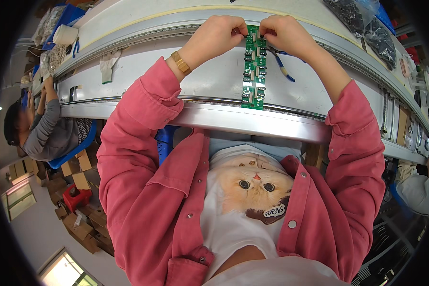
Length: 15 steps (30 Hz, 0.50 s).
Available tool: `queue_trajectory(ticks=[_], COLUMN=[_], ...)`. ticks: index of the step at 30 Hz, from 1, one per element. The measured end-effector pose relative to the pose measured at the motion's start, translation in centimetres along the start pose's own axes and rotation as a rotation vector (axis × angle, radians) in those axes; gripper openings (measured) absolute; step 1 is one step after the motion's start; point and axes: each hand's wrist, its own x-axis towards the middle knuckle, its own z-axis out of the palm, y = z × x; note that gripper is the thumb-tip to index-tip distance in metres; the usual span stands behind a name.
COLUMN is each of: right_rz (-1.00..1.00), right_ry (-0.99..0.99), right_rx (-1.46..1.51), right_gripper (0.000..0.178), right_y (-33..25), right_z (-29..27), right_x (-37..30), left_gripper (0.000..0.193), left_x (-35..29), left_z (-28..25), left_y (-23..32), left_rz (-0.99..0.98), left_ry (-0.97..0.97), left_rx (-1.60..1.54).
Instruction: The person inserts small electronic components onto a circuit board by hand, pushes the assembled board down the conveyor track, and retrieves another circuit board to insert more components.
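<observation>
I pinch both my left hand (218, 34) and right hand (283, 33) closed on the green circuit board's (254, 71) far end, steadying it flat on the conveyor (209, 86).

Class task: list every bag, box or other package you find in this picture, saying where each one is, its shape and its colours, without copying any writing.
Clear plastic bags of dark small parts: top right, on the bench, lumpy.
Clear bags of greyish parts: top left, on a blue tray.
White round tub: top left, beside those bags.
Brown cardboard boxes: lower left, on the floor, piled, some open.
No screens show.
</observation>
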Motion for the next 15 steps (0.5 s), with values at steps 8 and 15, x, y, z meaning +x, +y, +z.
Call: queue_trajectory(ticks=[8, 15], right_rz=[-0.030, -0.078], right_ry=[-0.021, 0.114], right_rx=[-0.008, -0.088], right_gripper=[0.006, 0.010], right_y=[0.2, 3.4], right_z=[-0.2, 0.2], right_x=[0.1, 3.4], left_gripper=[0.011, 0.010], left_x=[0.0, -0.3], left_z=[0.2, -0.1], left_y=[-0.2, -0.1], left_rz=[0.026, 0.027], left_ry=[0.023, 0.040], left_rx=[-0.010, -0.004])
